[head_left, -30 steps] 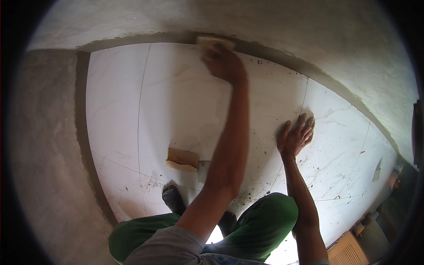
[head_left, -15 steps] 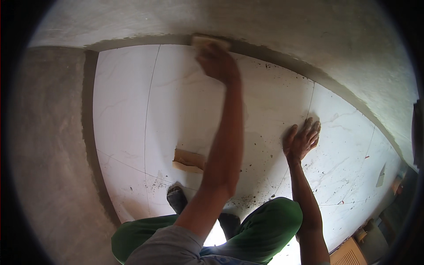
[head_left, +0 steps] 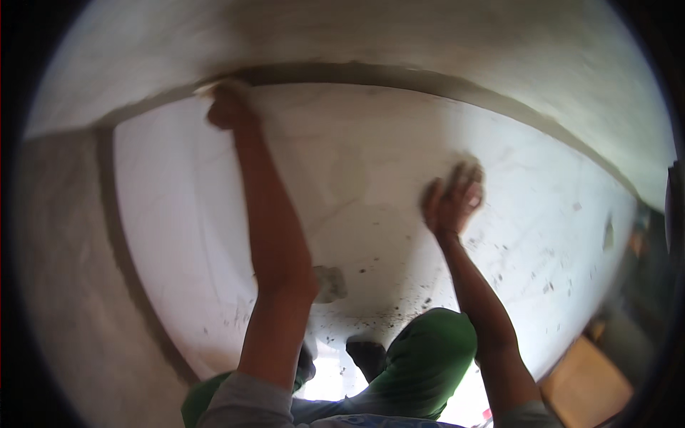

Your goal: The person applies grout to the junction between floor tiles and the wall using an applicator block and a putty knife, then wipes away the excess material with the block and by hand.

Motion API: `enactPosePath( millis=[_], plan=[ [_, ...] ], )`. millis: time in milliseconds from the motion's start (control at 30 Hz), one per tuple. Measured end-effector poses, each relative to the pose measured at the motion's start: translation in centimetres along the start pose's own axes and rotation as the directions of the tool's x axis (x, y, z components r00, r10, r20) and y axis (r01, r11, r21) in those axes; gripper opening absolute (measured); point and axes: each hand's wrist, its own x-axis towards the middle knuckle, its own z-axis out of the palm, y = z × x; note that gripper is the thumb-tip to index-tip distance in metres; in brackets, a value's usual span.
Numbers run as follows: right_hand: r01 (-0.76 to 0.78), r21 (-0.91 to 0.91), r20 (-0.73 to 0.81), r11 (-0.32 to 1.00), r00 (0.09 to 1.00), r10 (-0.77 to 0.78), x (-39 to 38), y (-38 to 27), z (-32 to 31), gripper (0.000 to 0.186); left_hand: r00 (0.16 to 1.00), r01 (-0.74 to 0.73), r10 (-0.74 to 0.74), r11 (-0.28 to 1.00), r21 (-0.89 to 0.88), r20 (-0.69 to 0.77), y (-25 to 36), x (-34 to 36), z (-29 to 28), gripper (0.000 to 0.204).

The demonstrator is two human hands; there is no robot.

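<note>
beyond the tiles [head_left: 385, 135] stands a wall [head_left: 428, 36], left hand [head_left: 230, 108] beside it.

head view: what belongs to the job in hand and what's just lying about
Apparently in use:
pale block in the left hand
dark strip along the wall
white tiles under the right hand

Apparently lying about:
dark crumbs
flat grey piece
tan panel

Grey short-sleeved shirt [head_left: 250, 401], blue marking [head_left: 391, 422] on front, green trousers [head_left: 432, 360], dark footwear [head_left: 367, 358]

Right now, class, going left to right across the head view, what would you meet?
Grey side wall, its dark lower strip, left hand holding a pale pad, grey patch, right hand, tan panel.
</note>
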Motion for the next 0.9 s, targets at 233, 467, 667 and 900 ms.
enactPosePath(
  millis=[233,467,667,900],
  plan=[
    [-0.065,0.05,0.207,0.997,0.977,0.053,-0.7,2.7,1.9,0.09,0.594,-0.558,0.548,0.808,-0.188,0.589,-11.1,-24.2,-0.3,0.042],
    [-0.135,0.332,0.106,0.934,0.989,0.105,-1.1,1.6,-4.2,0.085,0.248,0.333,0.128,0.92,-0.208,0.96,-4.4,-40.0,-14.1,0.041],
    [-0.159,0.417,0.092,0.895,0.987,0.132,-1.0,0.9,-4.9,0.083,0.07,0.489,0.192,0.849,-0.201,0.979,-1.0,-41.3,-18.3,0.043],
    [-0.071,0.495,-0.004,0.866,0.996,0.084,-5.4,2.3,-5.5,0.085,-0.305,-0.136,0.445,0.855,-0.501,0.842,9.3,-44.0,-20.6,0.043]
  ],
)
